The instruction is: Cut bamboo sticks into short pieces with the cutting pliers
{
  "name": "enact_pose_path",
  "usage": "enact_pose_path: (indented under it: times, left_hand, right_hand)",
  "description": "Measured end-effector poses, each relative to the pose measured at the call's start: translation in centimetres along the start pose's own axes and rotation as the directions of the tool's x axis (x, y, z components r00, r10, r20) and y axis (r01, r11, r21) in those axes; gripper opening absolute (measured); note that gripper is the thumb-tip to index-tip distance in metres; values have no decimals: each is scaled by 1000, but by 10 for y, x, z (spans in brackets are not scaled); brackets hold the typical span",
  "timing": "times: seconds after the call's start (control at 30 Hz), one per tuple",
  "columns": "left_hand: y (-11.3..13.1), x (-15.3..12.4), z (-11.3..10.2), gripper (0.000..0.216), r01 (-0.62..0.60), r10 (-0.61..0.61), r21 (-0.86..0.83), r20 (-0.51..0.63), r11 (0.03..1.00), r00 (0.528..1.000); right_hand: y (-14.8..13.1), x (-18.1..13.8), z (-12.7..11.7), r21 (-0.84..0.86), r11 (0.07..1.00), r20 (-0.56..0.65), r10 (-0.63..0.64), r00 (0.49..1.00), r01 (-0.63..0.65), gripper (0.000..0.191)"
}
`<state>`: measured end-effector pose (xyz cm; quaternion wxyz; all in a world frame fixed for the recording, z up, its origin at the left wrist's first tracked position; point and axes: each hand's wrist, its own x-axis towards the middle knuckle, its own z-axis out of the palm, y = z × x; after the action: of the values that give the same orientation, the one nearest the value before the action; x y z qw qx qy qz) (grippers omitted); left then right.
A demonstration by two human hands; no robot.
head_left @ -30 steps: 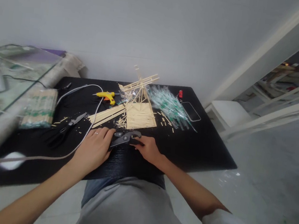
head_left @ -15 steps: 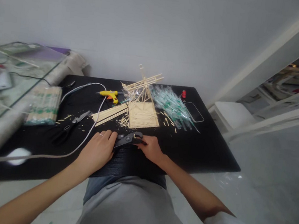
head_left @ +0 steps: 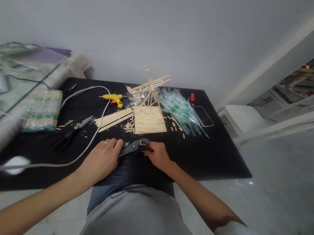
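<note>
My left hand is closed round the handles of a dark grey hand cutter with a curved jaw, held low over the front of the black table. At its jaw end my right hand has its fingers closed; what they pinch is hidden. A pale spot shows in the jaw. Beyond the hands lies a square panel of thin wooden sticks, with loose sticks on it. A stick framework rises at its back. Longer sticks lie in a row to the left.
Black-handled scissors, a yellow glue gun and a packed stick bundle lie leftward. A white cable crosses the table. Plastic wrappers, a phone and a small red object are at right.
The view has shifted slightly. Both hands and the cutter keep nearly the same pose.
</note>
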<state>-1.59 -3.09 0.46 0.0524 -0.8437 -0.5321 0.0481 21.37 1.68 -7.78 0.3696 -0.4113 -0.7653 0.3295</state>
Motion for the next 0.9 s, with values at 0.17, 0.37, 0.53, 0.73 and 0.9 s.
enact_pose_path:
  times: [0.17,0.37,0.53,0.73,0.9]
  left_hand:
    - [-1,-1,3,22,-21,21,8,-24,1000,999]
    - [1,-3,2,25,48,-47,-4,23,999,999]
    - [0,-4,3,27,98,-101,29,93,995,991]
    - [-7,0,6,23,108,-107,-12,82,994,991]
    - [-20,6,10,23,214,-217,-63,-45,975,975]
  right_hand:
    - [-2,0,0,-7,1000,4,-2,1000,2,27]
    - [-1,1,1,-14,1000,3,5,1000,-5,27]
    - [-1,1,2,-6,1000,3,8,1000,-8,26]
    - [-3,2,0,30,1000,14,5,1000,-5,18]
    - [-7,8,-17,-30,996,-25,87,996,-87,5]
